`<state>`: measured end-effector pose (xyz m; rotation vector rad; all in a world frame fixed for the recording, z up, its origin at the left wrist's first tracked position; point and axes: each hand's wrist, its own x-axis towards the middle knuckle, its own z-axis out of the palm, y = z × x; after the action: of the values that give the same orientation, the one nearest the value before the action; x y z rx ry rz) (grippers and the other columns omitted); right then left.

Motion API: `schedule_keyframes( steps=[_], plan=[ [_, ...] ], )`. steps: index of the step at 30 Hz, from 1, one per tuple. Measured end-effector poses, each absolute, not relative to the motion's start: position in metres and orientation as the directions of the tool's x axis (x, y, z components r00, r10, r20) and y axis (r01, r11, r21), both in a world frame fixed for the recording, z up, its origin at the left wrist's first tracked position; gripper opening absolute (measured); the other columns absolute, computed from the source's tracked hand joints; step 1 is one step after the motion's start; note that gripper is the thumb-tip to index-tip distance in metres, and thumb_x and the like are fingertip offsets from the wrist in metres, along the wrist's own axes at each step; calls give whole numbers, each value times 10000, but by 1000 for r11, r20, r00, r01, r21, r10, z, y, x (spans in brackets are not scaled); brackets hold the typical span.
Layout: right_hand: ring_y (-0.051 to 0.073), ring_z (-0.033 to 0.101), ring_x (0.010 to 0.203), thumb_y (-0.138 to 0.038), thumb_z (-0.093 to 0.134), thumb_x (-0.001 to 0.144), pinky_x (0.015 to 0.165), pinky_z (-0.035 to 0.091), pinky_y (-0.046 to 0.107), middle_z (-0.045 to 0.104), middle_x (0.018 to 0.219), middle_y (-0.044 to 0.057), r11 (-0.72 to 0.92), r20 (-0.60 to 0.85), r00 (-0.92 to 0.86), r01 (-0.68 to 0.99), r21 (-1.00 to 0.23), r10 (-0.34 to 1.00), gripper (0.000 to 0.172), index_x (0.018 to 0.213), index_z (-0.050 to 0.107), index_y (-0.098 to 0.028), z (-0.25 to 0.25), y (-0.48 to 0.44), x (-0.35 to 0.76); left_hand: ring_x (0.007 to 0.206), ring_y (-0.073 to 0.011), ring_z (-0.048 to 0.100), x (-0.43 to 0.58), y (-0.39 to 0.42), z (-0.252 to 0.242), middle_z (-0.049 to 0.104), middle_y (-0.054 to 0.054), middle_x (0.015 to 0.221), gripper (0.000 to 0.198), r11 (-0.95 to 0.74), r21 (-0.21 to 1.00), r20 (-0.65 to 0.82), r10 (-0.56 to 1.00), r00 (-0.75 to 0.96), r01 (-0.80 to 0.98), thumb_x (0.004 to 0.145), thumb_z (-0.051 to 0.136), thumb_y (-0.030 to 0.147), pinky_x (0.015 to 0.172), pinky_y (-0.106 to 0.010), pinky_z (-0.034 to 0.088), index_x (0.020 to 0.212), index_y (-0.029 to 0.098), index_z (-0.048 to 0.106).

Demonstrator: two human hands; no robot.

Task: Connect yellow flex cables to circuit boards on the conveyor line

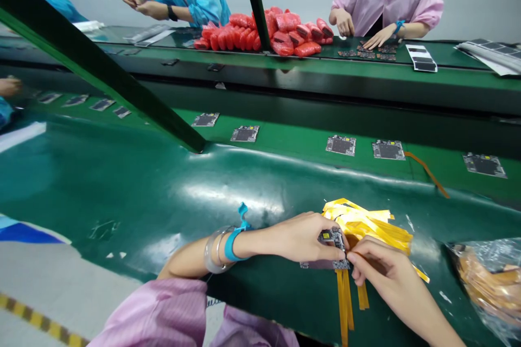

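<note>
My left hand (301, 237) is closed on a small grey circuit board (331, 239) at the near edge of the green mat. My right hand (380, 270) pinches the board's right edge, where a yellow strip (344, 298) hangs down from it. A pile of yellow strips (368, 222) lies just behind both hands. On my left wrist I wear a blue band and clear bangles.
Several circuit boards (341, 145) lie in a row on the green conveyor (293, 138). A clear bag of orange strips (490, 276) sits at the right. A green diagonal bar (101, 65) crosses on the left. Across the line, two people work beside red packets (264, 32).
</note>
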<state>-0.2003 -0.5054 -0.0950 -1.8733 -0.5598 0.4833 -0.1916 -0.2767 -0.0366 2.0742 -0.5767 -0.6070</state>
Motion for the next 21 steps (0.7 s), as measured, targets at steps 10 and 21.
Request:
schedule_keyframes(
  steps=[10,21],
  plan=[
    [219,698,790,-496,473,1015,745,542,298,730,842,64,-324,-67,813,154,-934,578,413,867,733,-211,-93,-513,-197,564,-76,341,-187,-278,-44,406,63,570,359,-518,848,-212,-527,823,-113,765,724,418,499,-221,256,603,149,550],
    [281,745,857,-573,817,708,791,587,333,782,884,90,-155,-161,803,-87,-984,573,424,861,758,-182,-88,-460,-171,616,-119,538,-189,-250,-20,674,-28,934,442,-548,812,-22,-370,929,-199,917,574,573,554,-241,427,1153,203,515]
  ],
)
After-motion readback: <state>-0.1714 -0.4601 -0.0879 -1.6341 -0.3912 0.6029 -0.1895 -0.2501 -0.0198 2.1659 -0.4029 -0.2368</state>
